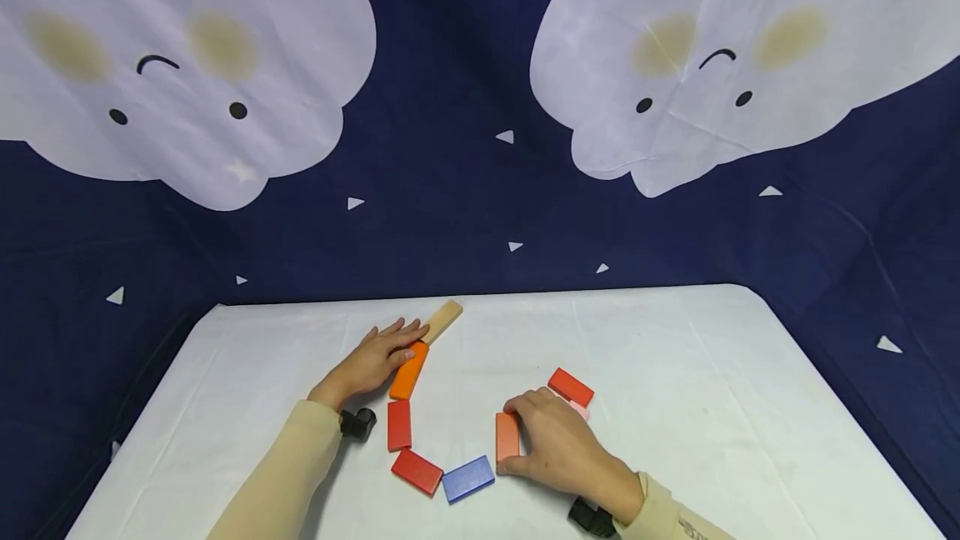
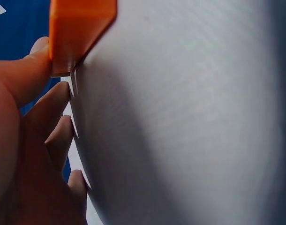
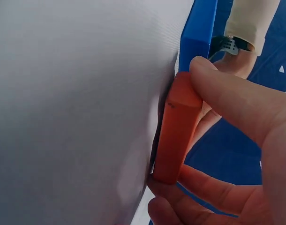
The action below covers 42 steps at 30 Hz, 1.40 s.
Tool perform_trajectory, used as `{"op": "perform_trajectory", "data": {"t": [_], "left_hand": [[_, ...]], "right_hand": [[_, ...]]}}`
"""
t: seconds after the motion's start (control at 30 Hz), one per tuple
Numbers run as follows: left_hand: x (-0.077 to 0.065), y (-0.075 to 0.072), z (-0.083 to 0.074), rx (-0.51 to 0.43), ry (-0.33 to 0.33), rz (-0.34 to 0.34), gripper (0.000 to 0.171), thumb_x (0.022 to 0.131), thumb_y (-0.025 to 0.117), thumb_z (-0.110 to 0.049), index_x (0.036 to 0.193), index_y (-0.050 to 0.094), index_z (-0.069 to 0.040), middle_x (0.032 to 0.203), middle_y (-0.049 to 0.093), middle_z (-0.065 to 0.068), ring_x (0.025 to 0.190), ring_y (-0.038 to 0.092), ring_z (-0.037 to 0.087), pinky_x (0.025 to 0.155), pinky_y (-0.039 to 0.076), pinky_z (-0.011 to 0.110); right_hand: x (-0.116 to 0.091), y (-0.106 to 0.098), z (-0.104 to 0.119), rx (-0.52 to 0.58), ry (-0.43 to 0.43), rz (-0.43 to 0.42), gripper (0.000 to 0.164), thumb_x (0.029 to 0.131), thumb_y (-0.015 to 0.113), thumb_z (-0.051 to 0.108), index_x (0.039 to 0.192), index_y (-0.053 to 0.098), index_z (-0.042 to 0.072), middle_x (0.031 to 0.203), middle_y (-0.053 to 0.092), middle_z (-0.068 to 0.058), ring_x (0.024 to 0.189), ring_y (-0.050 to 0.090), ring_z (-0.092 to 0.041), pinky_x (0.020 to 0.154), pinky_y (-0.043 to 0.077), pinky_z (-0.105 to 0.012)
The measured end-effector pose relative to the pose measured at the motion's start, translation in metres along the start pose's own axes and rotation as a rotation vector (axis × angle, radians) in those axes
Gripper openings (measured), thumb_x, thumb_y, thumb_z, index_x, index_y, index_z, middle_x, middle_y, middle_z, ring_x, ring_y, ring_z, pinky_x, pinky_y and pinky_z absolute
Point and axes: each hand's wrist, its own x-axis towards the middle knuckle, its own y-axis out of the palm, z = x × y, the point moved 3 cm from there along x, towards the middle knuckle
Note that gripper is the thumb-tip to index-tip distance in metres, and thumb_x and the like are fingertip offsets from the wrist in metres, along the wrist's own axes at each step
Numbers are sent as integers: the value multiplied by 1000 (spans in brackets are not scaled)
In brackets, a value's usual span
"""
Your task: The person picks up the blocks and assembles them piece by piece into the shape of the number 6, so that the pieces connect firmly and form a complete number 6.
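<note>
In the head view my left hand [image 1: 377,359] lies over the joint of an orange block [image 1: 408,373] and a plain wooden block [image 1: 444,320]. Its fingers are extended. The left wrist view has the thumb against the orange block [image 2: 79,33]. Between thumb and fingertips, my right hand [image 1: 558,444] pinches a salmon-orange block [image 1: 507,437] by its two ends; it rests on the table. A blue block [image 1: 468,479] lies just left of it, and the right wrist view shows the orange block [image 3: 176,133] close to the blue block [image 3: 198,35].
Two red blocks, one upright in view [image 1: 399,425] and one slanted [image 1: 417,472], continue the curved row to the blue block. Beyond the right hand lie another red block [image 1: 571,387] and a partly hidden pink block [image 1: 579,410]. A white cloth covers the table [image 1: 675,340].
</note>
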Motion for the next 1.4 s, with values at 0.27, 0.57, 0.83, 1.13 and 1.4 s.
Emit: {"op": "perform_trajectory", "data": {"t": [0.27, 0.57, 0.83, 1.13, 1.4], "left_hand": [[1, 1, 0, -11, 3, 2, 47, 105, 51, -18, 152, 46, -11, 158, 37, 15, 150, 21, 40, 118, 4, 67], [-1, 2, 0, -6, 14, 4, 47, 105, 52, -19, 151, 46, -11, 158, 38, 16, 150, 22, 41, 117, 6, 68], [1, 2, -1, -12, 8, 5, 47, 106, 51, -19, 151, 46, -11, 158, 37, 15, 150, 21, 41, 118, 4, 67], [-1, 0, 0, -25, -6, 7, 48, 105, 51, -18, 152, 45, -11, 159, 36, 15, 151, 20, 40, 118, 3, 66], [0, 0, 0, -23, -2, 4, 48, 106, 50, -19, 152, 45, -11, 159, 36, 16, 151, 19, 40, 118, 2, 66]], "right_hand": [[-5, -3, -2, -84, -62, 25, 69, 66, 90, 48, 119, 69, 9, 106, 67, 3, 98, 57, -15, 90, 52, -36], [-10, -3, -4, -55, -61, 25, 65, 64, 92, 44, 114, 70, 9, 104, 66, 3, 97, 58, -15, 87, 52, -35], [-10, -2, -4, -36, -45, 21, 66, 63, 92, 49, 111, 70, 9, 102, 66, 5, 94, 57, -13, 87, 53, -34], [-10, -2, -4, -44, -52, 6, 70, 62, 91, 53, 112, 70, 9, 100, 65, 5, 93, 56, -13, 85, 52, -33], [-11, -20, -14, 33, -2, -51, 68, 68, 90, 47, 119, 68, 8, 106, 66, 5, 102, 58, -13, 85, 52, -36]]}}
